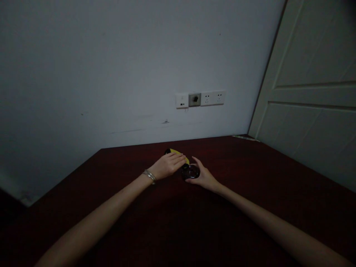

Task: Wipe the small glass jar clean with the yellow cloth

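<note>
Near the middle of the table, my left hand [169, 166] wraps round a yellow bottle-like container [175, 151] with black ends, much of it hidden by the fingers. The container lies tilted, its lower right end by the rim of a small round clear glass [191, 172]. Whether the two touch, or anything passes between them, I cannot see in the dim light. My right hand [205, 178] grips the glass from the right, thumb on the near side and fingers round the far side. A silver bangle [150, 176] circles my left wrist.
The dark red table [133, 222] reaches back to a pale wall [125, 74]. A row of sockets and switches [200, 99] is set in the wall. To the right stands a white panelled door [311, 122]. A flat pale strip [246, 138] lies at the back right corner.
</note>
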{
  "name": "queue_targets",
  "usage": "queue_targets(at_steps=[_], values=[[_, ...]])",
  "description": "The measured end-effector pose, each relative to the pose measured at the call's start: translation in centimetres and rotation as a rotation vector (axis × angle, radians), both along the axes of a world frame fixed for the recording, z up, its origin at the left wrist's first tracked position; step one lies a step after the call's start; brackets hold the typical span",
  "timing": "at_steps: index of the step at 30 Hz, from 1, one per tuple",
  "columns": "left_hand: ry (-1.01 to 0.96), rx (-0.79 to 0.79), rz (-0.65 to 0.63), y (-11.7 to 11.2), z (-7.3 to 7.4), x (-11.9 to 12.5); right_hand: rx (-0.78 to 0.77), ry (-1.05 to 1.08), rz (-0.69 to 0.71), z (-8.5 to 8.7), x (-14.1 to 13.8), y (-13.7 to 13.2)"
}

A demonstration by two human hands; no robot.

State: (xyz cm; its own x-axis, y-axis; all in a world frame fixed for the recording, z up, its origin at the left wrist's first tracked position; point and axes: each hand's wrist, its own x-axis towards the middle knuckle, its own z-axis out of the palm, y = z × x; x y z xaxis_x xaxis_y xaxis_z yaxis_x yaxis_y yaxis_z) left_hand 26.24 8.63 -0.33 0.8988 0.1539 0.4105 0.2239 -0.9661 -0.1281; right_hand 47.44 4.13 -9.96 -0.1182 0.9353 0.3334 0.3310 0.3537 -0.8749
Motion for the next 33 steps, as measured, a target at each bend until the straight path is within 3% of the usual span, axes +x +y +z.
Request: queue_targets(at_steps=[6,14,26,33], values=[[0.171,0.045,-0.053,-0.3,-1.2,1.8,0.032,-0.075,-0.003,0.1,-0.3,-0.2],[0.312,0.087,-0.091,0.0,-0.4,3.0,0.041,-0.082,0.004,0.2,-0.2,-0.5],[0.407,0.046,-0.181,0.6,-1.0,3.7,0.047,-0.166,-0.026,-0.3,0.2,-0.3],[0.536,0.126,-0.160,1.1,-1.2,3.6,0.037,-0.200,-0.074,-0.1,0.1,-0.2]])
